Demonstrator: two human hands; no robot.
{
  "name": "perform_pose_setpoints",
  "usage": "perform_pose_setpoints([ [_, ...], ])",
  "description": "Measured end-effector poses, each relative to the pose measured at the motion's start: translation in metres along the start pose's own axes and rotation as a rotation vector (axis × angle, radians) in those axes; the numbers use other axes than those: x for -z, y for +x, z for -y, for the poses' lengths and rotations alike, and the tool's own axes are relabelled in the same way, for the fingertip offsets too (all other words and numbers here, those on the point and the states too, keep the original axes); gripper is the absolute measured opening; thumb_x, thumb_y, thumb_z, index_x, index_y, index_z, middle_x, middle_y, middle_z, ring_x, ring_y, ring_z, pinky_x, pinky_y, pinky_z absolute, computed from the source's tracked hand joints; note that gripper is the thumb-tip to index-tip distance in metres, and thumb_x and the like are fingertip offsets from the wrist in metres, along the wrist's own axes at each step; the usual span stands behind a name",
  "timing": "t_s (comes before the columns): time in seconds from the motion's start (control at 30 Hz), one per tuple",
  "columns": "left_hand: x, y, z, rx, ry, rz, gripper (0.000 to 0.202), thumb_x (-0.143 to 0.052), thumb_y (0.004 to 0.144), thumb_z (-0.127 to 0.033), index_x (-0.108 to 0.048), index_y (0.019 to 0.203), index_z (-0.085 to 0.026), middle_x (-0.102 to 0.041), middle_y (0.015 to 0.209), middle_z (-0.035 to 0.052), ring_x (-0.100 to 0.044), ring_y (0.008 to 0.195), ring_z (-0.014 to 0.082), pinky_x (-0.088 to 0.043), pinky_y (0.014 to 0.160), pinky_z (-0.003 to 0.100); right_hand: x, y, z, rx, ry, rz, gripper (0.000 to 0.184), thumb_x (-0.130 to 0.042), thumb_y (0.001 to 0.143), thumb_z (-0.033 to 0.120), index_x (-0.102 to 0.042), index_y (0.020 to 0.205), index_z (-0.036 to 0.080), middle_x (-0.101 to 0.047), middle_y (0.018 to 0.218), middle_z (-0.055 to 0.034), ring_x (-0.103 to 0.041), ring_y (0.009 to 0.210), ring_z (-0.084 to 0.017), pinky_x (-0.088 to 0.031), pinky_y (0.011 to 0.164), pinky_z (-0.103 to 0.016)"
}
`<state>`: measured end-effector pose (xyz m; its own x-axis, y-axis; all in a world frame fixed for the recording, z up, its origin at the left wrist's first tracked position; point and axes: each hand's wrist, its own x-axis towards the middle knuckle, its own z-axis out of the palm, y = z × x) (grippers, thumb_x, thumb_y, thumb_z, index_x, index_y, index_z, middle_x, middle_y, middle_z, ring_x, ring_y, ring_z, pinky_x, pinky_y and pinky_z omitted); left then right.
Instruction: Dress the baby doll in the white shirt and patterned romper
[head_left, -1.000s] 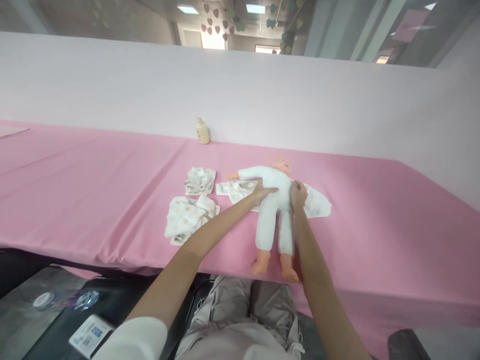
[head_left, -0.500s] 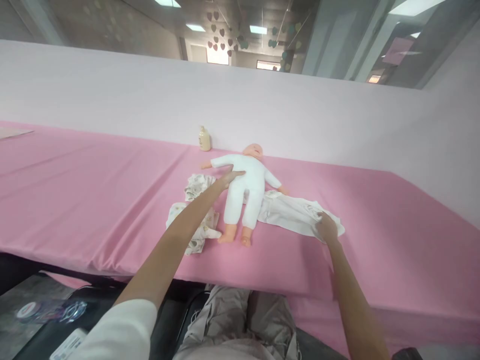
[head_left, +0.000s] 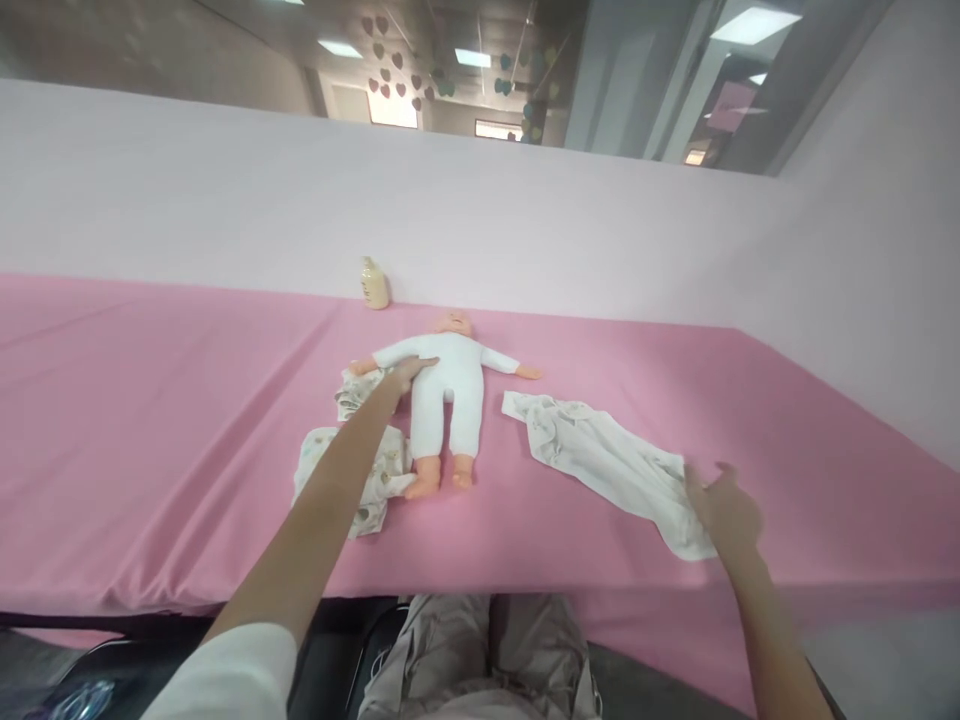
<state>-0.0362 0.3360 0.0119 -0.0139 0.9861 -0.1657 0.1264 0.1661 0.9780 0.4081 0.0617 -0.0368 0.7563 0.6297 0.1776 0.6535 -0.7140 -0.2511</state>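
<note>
A baby doll (head_left: 448,390) in a white suit lies on its back on the pink table (head_left: 187,420), head toward the wall. My left hand (head_left: 411,372) rests flat on the doll's chest and left shoulder, fingers stretched out. My right hand (head_left: 721,510) hovers at the near end of a crumpled white garment (head_left: 607,462) that lies stretched out to the right of the doll. Its fingers are spread and hold nothing.
Two folded printed baby cloths lie left of the doll, one near its arm (head_left: 352,392) and one near its legs (head_left: 360,475), partly under my left forearm. A small cream bottle (head_left: 373,284) stands at the wall. The table's front edge runs just before my lap.
The white garment has been pulled out from under the doll toward the right and near edge. My right hand has let go of it and spread. The doll now lies further left.
</note>
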Motion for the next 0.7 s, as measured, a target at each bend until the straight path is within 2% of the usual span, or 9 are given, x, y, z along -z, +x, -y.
perform_pose_setpoints([
  [0.07,0.000,0.004,-0.006,-0.041,0.071,-0.052,0.046,-0.069,0.068,-0.024,-0.054,0.108,-0.007,-0.064,0.100,0.0124,-0.055,0.104,0.0280,-0.043,0.090,0.040,-0.005,0.010,0.009,0.071,-0.026,-0.107,0.064,-0.034,0.084,0.052,-0.040,0.127,0.005,-0.066,0.082,-0.0187,-0.061,0.090,-0.033,-0.040,0.087,-0.048],
  [0.13,-0.003,0.003,-0.012,-0.165,0.189,-0.149,0.042,-0.060,0.071,-0.017,-0.053,0.112,-0.011,-0.057,0.117,0.0103,-0.044,0.119,0.0269,-0.033,0.102,0.040,-0.015,0.022,0.020,0.218,-0.030,-0.136,0.059,-0.036,0.085,0.046,-0.038,0.129,0.007,-0.061,0.107,-0.0203,-0.053,0.109,-0.031,-0.028,0.099,-0.052],
  [0.2,-0.013,-0.005,-0.016,-0.401,0.397,-0.217,0.037,-0.051,0.074,-0.013,-0.054,0.111,-0.015,-0.053,0.123,0.0078,-0.041,0.122,0.0248,-0.027,0.107,0.038,-0.026,0.033,0.034,0.328,-0.034,-0.058,0.062,-0.037,0.085,0.044,-0.031,0.134,0.007,-0.050,0.127,-0.0220,-0.044,0.120,-0.032,-0.022,0.101,-0.055],
  [0.27,-0.030,-0.025,-0.019,-0.686,0.625,-0.170,0.032,-0.045,0.077,-0.014,-0.058,0.107,-0.016,-0.056,0.117,0.0074,-0.046,0.116,0.0236,-0.029,0.105,0.038,-0.033,0.037,0.050,0.403,-0.049,0.086,0.058,-0.038,0.087,0.039,-0.033,0.134,0.006,-0.050,0.127,-0.0217,-0.046,0.118,-0.030,-0.027,0.100,-0.050],
  [0.4,-0.078,-0.100,-0.015,-0.986,0.774,0.281,0.029,-0.043,0.081,-0.018,-0.061,0.103,-0.019,-0.060,0.112,0.0066,-0.052,0.108,0.0233,-0.035,0.101,0.040,-0.019,0.001,0.077,0.517,-0.086,0.260,0.033,-0.034,0.089,0.022,-0.061,0.105,0.011,-0.064,0.104,-0.0159,-0.058,0.099,-0.024,-0.039,0.085,-0.032],
  [0.47,-0.100,-0.148,-0.007,-1.045,0.800,0.479,0.028,-0.045,0.080,-0.017,-0.061,0.103,-0.018,-0.060,0.114,0.0089,-0.050,0.113,0.0257,-0.035,0.101,0.044,0.002,-0.042,0.081,0.600,-0.027,0.331,0.031,-0.036,0.089,0.022,-0.065,0.093,0.015,-0.067,0.092,-0.0123,-0.061,0.088,-0.022,-0.041,0.078,-0.030],
  [0.53,-0.115,-0.196,0.003,-1.086,0.731,0.699,0.032,-0.047,0.081,-0.016,-0.058,0.111,-0.018,-0.056,0.122,0.0104,-0.046,0.119,0.0247,-0.033,0.104,0.043,0.030,-0.095,0.078,0.787,0.150,0.431,0.028,-0.038,0.088,0.019,-0.064,0.097,0.018,-0.068,0.089,-0.0073,-0.062,0.082,-0.019,-0.042,0.073,-0.027],
  [0.6,-0.121,-0.239,0.014,-1.091,0.643,0.996,0.029,-0.049,0.081,-0.016,-0.059,0.108,-0.018,-0.059,0.117,0.0108,-0.051,0.113,0.0216,-0.040,0.099,0.037,0.062,-0.147,0.066,0.991,0.327,0.519,0.025,-0.039,0.088,0.018,-0.064,0.091,0.020,-0.067,0.087,-0.0032,-0.061,0.077,-0.014,-0.041,0.068,-0.023],
  [0.7,-0.114,-0.286,0.026,-0.984,0.560,1.419,0.025,-0.061,0.077,-0.033,-0.062,0.095,-0.016,-0.065,0.096,0.0085,-0.060,0.091,0.0197,-0.049,0.081,0.029,0.107,-0.202,0.040,1.229,0.490,0.665,0.029,-0.038,0.090,0.019,-0.059,0.070,0.019,-0.060,0.062,0.0017,-0.051,0.053,-0.008,-0.034,0.051,-0.018],
])
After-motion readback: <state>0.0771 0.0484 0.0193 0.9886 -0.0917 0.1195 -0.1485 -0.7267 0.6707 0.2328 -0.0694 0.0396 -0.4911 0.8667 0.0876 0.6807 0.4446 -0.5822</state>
